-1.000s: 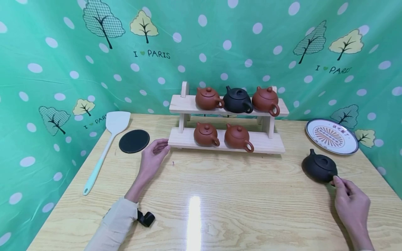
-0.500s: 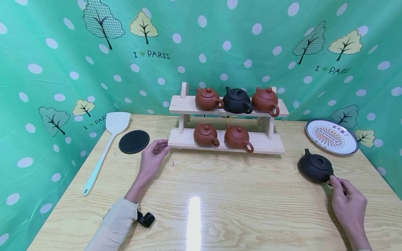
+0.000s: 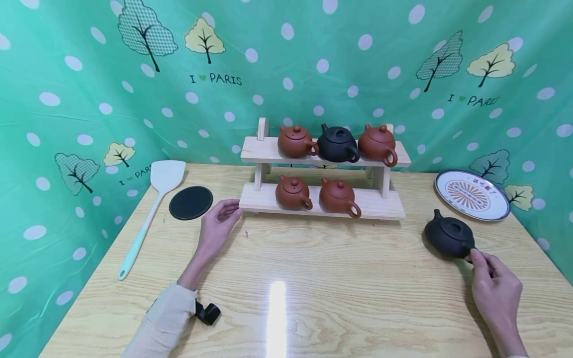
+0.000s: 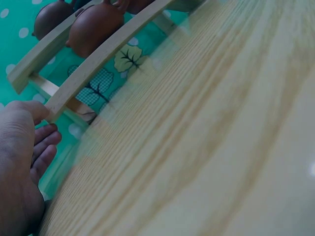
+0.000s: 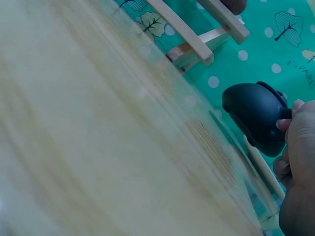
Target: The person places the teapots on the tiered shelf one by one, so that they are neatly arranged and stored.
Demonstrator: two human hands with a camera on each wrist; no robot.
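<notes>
My right hand (image 3: 497, 288) pinches the handle of a black teapot (image 3: 449, 236) at the right of the table, its spout pointing away from me. In the right wrist view the same teapot (image 5: 256, 117) hangs above the tabletop, thumb and fingers at its handle. My left hand (image 3: 218, 223) holds the left end of a two-tier wooden display rack (image 3: 380, 205) at its lower shelf. Two reddish-brown teapots (image 3: 292, 193) sit on that lower shelf. On the upper shelf another black teapot (image 3: 337, 144) stands between two brown teapots (image 3: 377, 144).
A white plate (image 3: 472, 195) with a blue rim lies at the back right. To the left are a round black coaster (image 3: 191, 202) and a white spatula (image 3: 147, 219) with a mint handle. A green patterned curtain (image 3: 286, 64) surrounds the table behind the rack.
My right hand has carried the black teapot a little to the left, then hardly moved over the last half second. The left hand and rack stay where they were.
</notes>
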